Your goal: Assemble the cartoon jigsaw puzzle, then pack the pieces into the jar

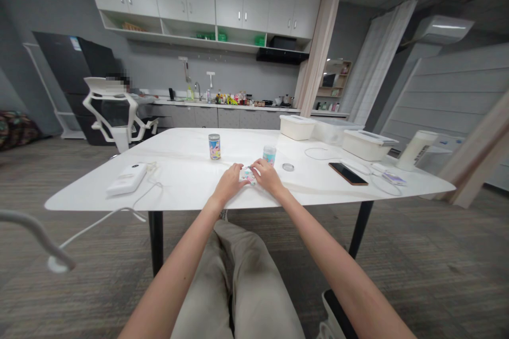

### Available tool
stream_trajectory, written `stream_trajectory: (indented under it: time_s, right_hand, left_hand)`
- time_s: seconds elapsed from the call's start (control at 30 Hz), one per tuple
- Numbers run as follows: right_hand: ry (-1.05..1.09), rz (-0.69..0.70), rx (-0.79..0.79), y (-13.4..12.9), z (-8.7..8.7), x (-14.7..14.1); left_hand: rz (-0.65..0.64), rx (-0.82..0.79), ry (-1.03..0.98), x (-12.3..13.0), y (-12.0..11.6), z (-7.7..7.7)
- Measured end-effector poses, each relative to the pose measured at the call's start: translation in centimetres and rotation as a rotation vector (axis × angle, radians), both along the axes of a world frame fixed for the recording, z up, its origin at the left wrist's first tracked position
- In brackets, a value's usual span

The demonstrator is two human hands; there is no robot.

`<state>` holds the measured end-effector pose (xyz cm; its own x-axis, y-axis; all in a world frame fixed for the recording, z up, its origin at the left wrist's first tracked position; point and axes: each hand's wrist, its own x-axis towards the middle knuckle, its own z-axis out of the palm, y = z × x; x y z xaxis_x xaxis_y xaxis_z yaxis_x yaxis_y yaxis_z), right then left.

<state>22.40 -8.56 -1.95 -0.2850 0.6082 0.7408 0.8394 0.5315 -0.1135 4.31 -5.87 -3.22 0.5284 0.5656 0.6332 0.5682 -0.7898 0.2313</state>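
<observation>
My left hand (229,184) grips the left side of a small, flat white piece with a colourful pattern (247,175), low over the near middle of the white table (191,190). From the other side, my right hand (268,176) pinches the piece's upper right edge. Its exact kind is too small to make out. Just behind my right hand stands a clear-topped can with a light blue print (269,154), and a round silver lid (288,167) lies to its right. Farther left, a colourful printed can (214,146) stands upright with its silver lid on.
A white power strip (128,179) with cables lies at left. On the right are a phone (348,174), a loose white cable, white lidded boxes (296,128) and a tall pale bottle (417,151). A white chair (113,108) stands beyond the table, a person partly visible by it.
</observation>
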Motion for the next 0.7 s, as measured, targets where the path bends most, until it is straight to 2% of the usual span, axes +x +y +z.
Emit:
stream_trajectory:
  time_s: [0.17,0.3,0.37,0.47,0.53,0.63,0.7]
  right_hand:
    - [0.281,-0.233,0.083,2.0,4.5,3.1]
    - [0.237,-0.368,-0.038,4.6,6.7,6.0]
    - [0.205,-0.36,-0.128,5.4,7.0,6.6]
    - [0.249,-0.316,-0.167,5.6,7.0,6.7]
    - [0.373,-0.336,-0.14,5.2,6.6,6.3]
    - [0.627,-0.376,-0.134,4.5,4.6,5.4]
    - [0.716,-0.329,-0.147,4.2,2.6,4.9]
  left_hand:
    - [0.041,-0.031,0.19,0.2,-0.1,-0.3]
    - [0.086,-0.092,0.26,0.2,-0.2,-0.2]
    - [0.102,-0.111,0.271,0.2,-0.2,-0.1]
    - [0.116,-0.115,0.276,0.2,-0.4,0.0]
    - [0.116,-0.104,0.281,0.3,-0.4,0.2]
    - [0.084,-0.077,0.295,0.2,-0.6,0.5]
    - [0.065,-0.064,0.301,0.1,-0.7,0.6]
